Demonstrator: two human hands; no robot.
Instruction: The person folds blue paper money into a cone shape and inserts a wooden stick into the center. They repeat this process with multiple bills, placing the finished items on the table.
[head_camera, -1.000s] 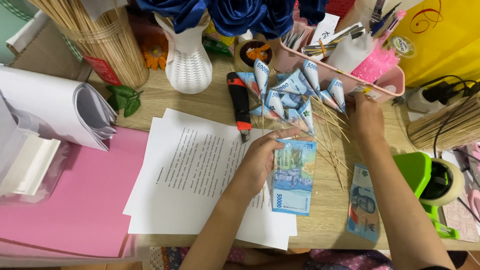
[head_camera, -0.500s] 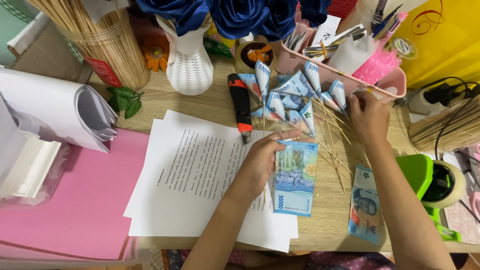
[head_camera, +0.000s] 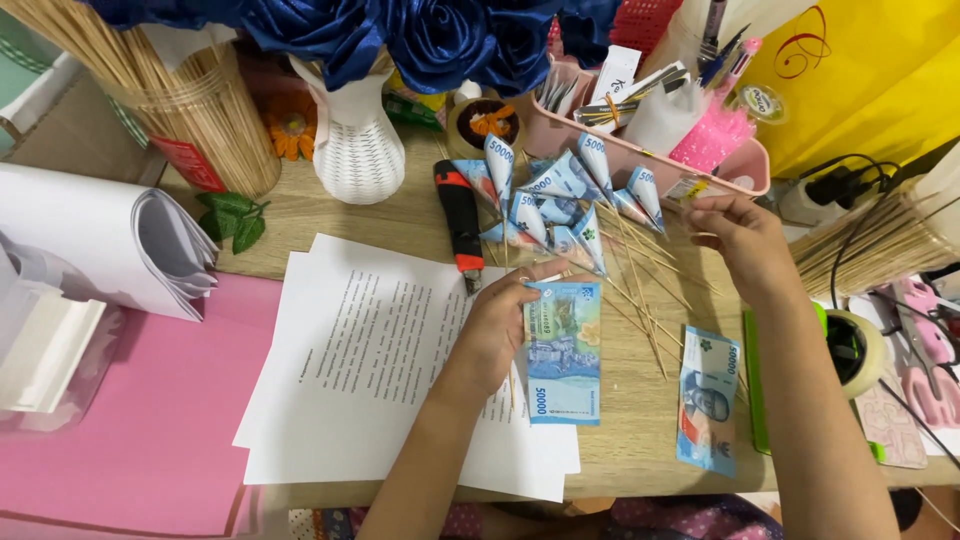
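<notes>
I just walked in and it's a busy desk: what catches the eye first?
Probably the blue satin roses in a white vase at the back. Then the fan of folded banknote cones on sticks mid-table, with the left hand resting on a flat banknote and the right hand beside the pink tray.

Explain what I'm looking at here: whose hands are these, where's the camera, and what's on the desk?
There is no machine. A person wears a camera on the head, looking down at both bare hands over a wooden desk. The left hand presses on a flat banknote beside printed sheets. The right hand pinches a thin skewer near banknote cones mounted on sticks. A second note, a box cutter, a white vase and a pink tray lie around.
</notes>
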